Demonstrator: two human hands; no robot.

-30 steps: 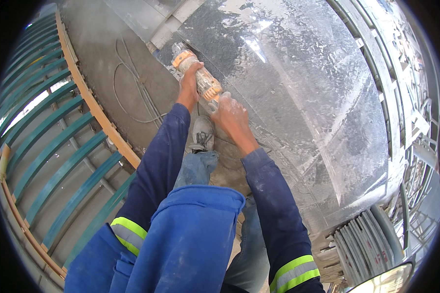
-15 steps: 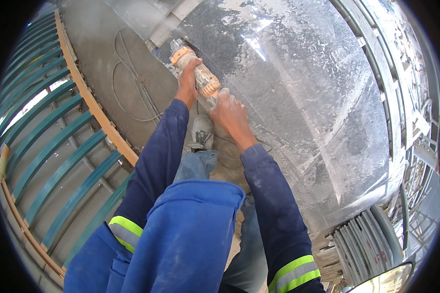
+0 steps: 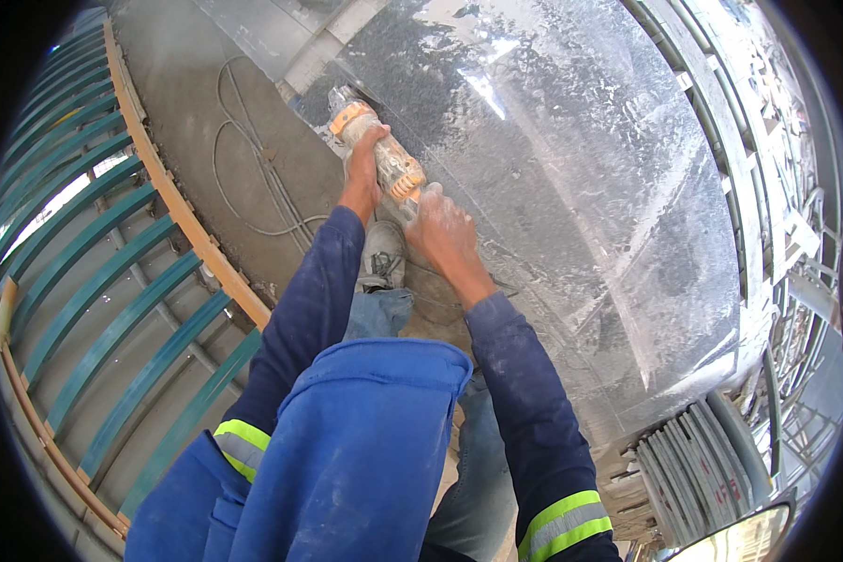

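Note:
A dust-covered angle grinder [image 3: 398, 169] with orange parts lies along the left edge of a large dark stone slab [image 3: 553, 187]. My left hand [image 3: 361, 176] is closed round the grinder's body, near its head. Farther back, my right hand [image 3: 443, 232] grips the rear end, its fingers white with dust. At the far end, the thin disc [image 3: 363, 89] is at the slab's surface near its edge; whether it cuts in cannot be made out. White powder and pale streaks coat the slab.
A looped cable [image 3: 264, 169] lies on the floor left of the slab. Beyond it stands a green slatted rack [image 3: 112, 300] with an orange-brown rail [image 3: 173, 192]. My shoe [image 3: 382, 253] is close below the grinder. Stacked slabs [image 3: 693, 468] stand at the lower right. Dust hangs at the upper left.
The grinder and both hands have shifted slightly nearer to me and a little right along the slab's edge. Both grips stay the same.

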